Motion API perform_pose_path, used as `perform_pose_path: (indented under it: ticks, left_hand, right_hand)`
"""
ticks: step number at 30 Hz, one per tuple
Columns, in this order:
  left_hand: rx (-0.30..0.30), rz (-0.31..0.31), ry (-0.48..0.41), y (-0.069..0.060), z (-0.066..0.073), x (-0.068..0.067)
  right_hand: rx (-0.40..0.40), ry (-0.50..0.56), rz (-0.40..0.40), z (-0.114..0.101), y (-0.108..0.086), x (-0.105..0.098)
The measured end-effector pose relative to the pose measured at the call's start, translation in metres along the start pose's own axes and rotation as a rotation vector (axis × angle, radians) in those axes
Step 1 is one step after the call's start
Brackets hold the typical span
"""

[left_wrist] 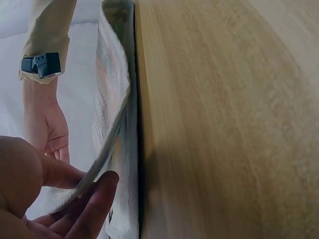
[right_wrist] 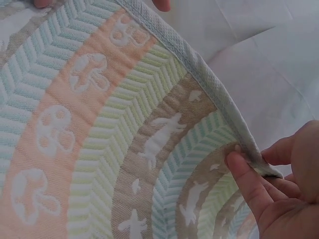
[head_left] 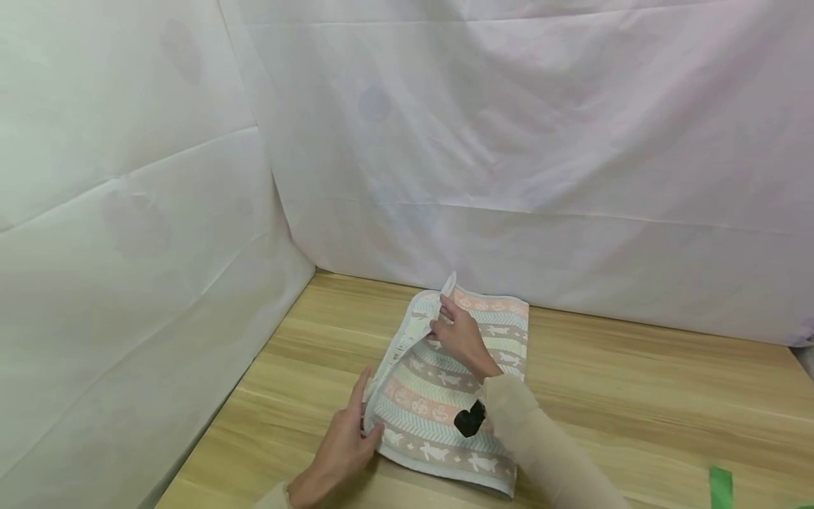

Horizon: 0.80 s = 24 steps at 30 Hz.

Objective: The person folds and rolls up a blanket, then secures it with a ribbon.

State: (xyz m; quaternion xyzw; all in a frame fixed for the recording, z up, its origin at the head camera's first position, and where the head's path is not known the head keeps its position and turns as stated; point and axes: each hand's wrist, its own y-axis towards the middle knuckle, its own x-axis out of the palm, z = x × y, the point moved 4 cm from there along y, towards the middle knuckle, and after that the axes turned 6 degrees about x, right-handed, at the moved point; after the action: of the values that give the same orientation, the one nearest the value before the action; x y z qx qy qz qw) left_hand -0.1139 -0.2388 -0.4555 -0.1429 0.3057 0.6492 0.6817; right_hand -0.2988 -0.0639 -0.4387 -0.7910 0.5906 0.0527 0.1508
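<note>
A striped cloth (head_left: 439, 396) with pale animal and mushroom shapes lies folded on the wooden table, its upper layer lifted along the left edge. The left hand (head_left: 343, 442) pinches the near left corner of that layer; in the left wrist view the fingers of the left hand (left_wrist: 75, 199) have the grey-bordered edge between them. Farther up the same edge, the right hand (head_left: 463, 338) pinches the far corner, which stands up off the cloth. The right wrist view shows thumb and fingers of the right hand (right_wrist: 281, 184) on the border of the cloth (right_wrist: 144, 129).
White fabric walls (head_left: 509, 141) rise behind and at the left of the wooden table (head_left: 610, 396). A strip of green tape (head_left: 721, 488) is on the table at the near right. A black patch (head_left: 469, 418) shows by the right sleeve.
</note>
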Motion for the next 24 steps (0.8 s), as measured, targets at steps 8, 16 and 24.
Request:
perform_pose_path:
  ticks: [8,16,24]
  left_hand:
    - [-0.001,-0.004,0.036,0.002,-0.004,-0.002]
    - [-0.083,-0.003,0.115,0.006,-0.011,-0.004]
    - [-0.098,-0.025,0.202,0.008,-0.007,-0.003]
  right_hand:
    - [0.027,0.046,-0.057,0.003,-0.002,0.0]
    - [0.009,-0.021,-0.212,0.012,-0.013,0.002]
    - [-0.071,-0.226,-0.302,0.013,-0.028,-0.005]
